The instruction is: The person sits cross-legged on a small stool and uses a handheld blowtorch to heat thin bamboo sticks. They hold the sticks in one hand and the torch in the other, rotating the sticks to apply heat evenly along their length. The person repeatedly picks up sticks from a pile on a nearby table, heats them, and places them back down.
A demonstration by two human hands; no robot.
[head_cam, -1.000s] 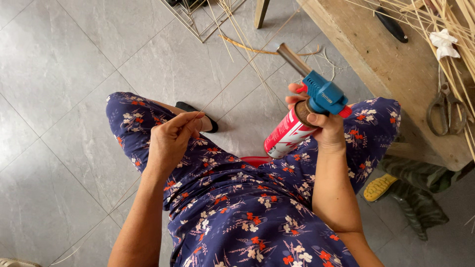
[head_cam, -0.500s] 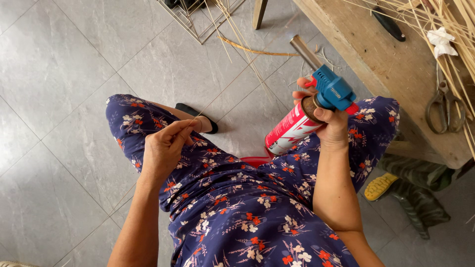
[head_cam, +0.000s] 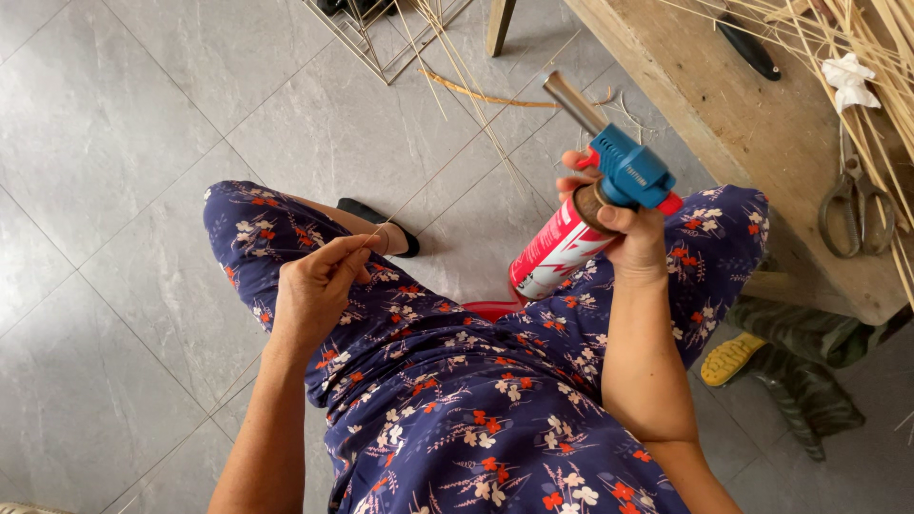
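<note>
Left hand [head_cam: 319, 286] fingers pinching thin straw [head_cam: 447, 157]; right hand [head_cam: 628, 238] wrapped around torch can [head_cam: 562, 252]. Best keep nozzle away from fingers.

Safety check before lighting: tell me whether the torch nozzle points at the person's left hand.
No. The gas torch in the right hand points its nozzle up toward the wooden bench, away from the left hand.

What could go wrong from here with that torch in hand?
The right hand holds a gas torch whose nozzle points toward loose dry straw on the floor, which might catch if lit. The thin strand pinched in the left hand runs close to the patterned dress.
</note>
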